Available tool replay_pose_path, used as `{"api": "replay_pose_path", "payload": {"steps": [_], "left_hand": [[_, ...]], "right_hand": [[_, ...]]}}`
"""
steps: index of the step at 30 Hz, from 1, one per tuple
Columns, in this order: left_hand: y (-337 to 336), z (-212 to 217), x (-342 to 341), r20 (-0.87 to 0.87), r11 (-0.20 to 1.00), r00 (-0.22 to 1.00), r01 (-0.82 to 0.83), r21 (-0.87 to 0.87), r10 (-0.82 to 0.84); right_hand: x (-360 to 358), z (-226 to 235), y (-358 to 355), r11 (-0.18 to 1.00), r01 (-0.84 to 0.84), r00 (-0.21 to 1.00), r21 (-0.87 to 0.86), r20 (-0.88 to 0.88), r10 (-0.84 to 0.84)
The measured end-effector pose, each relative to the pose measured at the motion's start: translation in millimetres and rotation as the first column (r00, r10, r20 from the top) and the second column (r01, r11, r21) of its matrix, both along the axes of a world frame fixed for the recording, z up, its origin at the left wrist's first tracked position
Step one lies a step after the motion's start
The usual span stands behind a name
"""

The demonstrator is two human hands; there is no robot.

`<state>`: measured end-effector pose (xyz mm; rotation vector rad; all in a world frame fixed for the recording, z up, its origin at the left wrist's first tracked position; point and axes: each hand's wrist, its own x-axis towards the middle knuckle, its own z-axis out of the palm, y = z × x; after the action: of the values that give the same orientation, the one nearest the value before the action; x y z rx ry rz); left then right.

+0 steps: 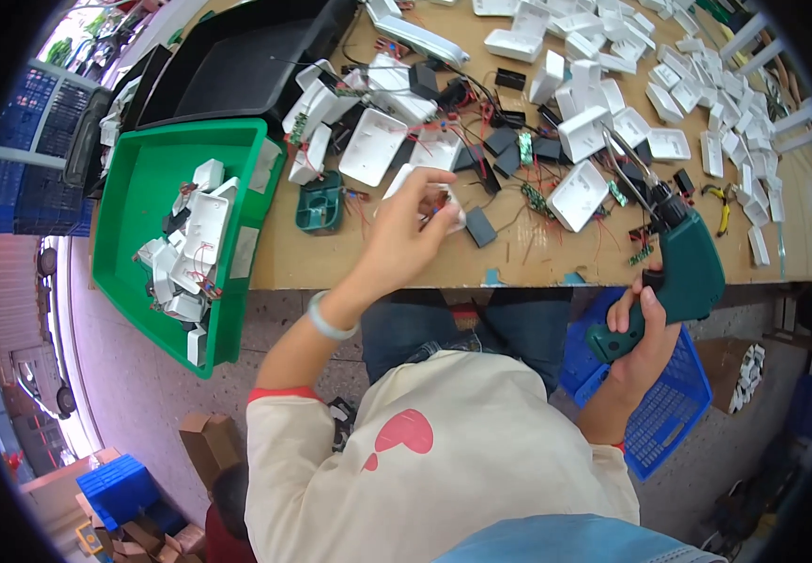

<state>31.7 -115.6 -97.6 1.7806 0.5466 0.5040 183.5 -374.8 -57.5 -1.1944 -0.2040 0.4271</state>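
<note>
In my right hand [648, 328] is a dark green pistol-shaped soldering gun [693, 267], gripped by its handle. Its metal tip points up and left over the white casings. My left hand [411, 225] is closed near the table's front edge, thumb and fingers around a small white plastic casing [459, 220] with reddish parts inside. The fingers hide much of that piece. Just right of it lies a black rectangular block [480, 227]. An open white casing [578, 196] lies between my two hands, with green circuit boards [534, 198] and thin red wires around it.
A green tray [134, 272] at the left holds assembled white pieces, with a black tray [228, 70] behind it. Beside them sits a small green box [319, 204]. Yellow-handled cutters [724, 211] lie at the right. White casings heap up at the back; a blue basket [655, 441] stands below.
</note>
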Motion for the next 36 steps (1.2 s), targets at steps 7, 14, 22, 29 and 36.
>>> {"api": "replay_pose_path", "payload": {"steps": [7, 14, 22, 29, 36], "left_hand": [[-29.1, -36.0, 12.1, 0.014, 0.816, 0.965, -0.23, 0.531, 0.263], [-41.3, -41.4, -14.1, -0.05, 0.382, 0.937, -0.092, 0.92, 0.346], [-30.1, -47.0, -41.6, -0.034, 0.39, 0.969, -0.065, 0.918, 0.243], [-15.7, -37.8, -41.4, -0.018, 0.301, 0.97, -0.057, 0.952, 0.242], [5.3, -21.4, -43.5, -0.167, 0.055, 0.978, 0.161, 0.985, 0.124]], "right_hand": [[-11.9, -3.6, -6.3, 0.996, -0.005, 1.0, -0.088, -0.012, 0.004], [-15.9, -7.7, -6.7, 0.993, -0.053, 0.999, -0.105, -0.012, 0.052], [-19.6, -9.2, -5.5, 0.988, -0.078, 0.997, -0.136, -0.019, 0.076], [-27.6, -14.4, -5.6, 0.981, -0.072, 0.997, -0.179, 0.012, 0.076], [-26.2, -15.5, -4.7, 0.979, -0.08, 0.997, -0.185, 0.003, 0.082]]}}
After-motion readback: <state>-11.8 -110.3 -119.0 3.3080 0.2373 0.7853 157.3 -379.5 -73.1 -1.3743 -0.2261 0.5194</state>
